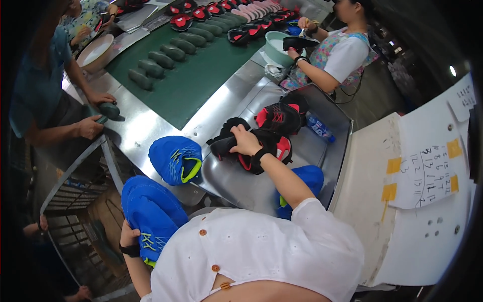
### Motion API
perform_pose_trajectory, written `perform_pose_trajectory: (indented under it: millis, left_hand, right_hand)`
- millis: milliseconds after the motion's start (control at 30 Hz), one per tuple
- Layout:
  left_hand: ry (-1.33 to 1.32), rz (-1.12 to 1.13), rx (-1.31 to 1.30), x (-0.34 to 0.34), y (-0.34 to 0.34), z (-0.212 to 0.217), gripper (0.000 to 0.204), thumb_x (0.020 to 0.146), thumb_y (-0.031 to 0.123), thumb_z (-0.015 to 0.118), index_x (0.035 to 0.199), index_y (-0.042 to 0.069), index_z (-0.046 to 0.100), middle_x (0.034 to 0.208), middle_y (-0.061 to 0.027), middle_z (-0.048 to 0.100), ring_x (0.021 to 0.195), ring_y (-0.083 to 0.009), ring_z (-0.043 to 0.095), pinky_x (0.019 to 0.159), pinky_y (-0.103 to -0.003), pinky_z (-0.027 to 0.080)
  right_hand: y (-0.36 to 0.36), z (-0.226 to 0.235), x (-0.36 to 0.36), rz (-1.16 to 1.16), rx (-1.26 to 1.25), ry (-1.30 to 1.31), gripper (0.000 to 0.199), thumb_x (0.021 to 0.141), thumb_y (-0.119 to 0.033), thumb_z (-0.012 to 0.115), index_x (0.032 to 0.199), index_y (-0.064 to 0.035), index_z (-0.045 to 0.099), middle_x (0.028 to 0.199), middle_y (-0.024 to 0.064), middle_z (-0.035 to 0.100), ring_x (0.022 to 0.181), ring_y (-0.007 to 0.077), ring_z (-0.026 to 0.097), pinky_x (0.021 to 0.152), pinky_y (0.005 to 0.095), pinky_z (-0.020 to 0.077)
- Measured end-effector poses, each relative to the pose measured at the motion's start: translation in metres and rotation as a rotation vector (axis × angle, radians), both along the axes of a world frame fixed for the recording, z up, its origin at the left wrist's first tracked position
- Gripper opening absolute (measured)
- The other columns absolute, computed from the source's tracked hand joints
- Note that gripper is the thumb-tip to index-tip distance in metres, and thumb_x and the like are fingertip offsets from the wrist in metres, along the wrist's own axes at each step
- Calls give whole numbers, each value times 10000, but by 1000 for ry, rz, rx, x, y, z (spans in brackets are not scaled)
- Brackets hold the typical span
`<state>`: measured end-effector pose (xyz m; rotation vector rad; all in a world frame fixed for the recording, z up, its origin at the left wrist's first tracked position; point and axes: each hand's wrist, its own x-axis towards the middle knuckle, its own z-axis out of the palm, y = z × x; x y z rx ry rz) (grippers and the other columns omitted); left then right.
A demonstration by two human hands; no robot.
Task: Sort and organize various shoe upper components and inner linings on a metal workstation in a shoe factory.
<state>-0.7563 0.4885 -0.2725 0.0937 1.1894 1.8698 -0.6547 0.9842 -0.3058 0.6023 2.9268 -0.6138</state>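
Observation:
At the lower left, my left hand (130, 235) holds blue shoe uppers (153, 201) with yellow-green lacing against my side; they overlap, so I cannot tell how many. My right hand (246, 142) reaches into the metal tray (259, 194), its fingers and thumb curled on a black shoe upper (221, 147). Beside it lie more black uppers with red lining, one with red laces (278, 119) farther back. A single blue upper (175, 160) with a yellow-green collar rests on the tray's left edge. Another blue upper (307, 180) lies near my right arm, partly hidden by it.
A plastic bottle (320, 127) lies along the tray's right side. Beyond runs a green belt (176, 93) with rows of dark green shoe lasts (161, 59) and black-and-red uppers. Co-workers stand left and far right, one near a pale green basin (278, 48). A white board (422, 201) flanks the right.

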Motion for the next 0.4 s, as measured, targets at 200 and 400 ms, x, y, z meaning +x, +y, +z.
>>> perform_pose_trajectory:
  millis: [200, 400]
  left_hand:
    - [17, -2, 11, -1, 7, -2, 724, 571, 145, 847, 1181, -33, 500, 1064, -122, 629, 931, -228, 631, 817, -340, 514]
    - [46, -49, 2, -7, 14, 2, 711, 593, 144, 830, 1193, -38, 495, 1058, -127, 633, 919, -239, 638, 828, -345, 512]
  right_hand:
    - [42, 3, -3, -43, 2, 92, 626, 583, -246, 805, 1097, -80, 488, 1065, 148, 506, 950, 366, 571, 789, 433, 486]
    - [75, 5, -11, -252, 187, 105, 509, 650, -277, 749, 1068, -86, 531, 1043, 150, 532, 919, 342, 593, 763, 447, 492]
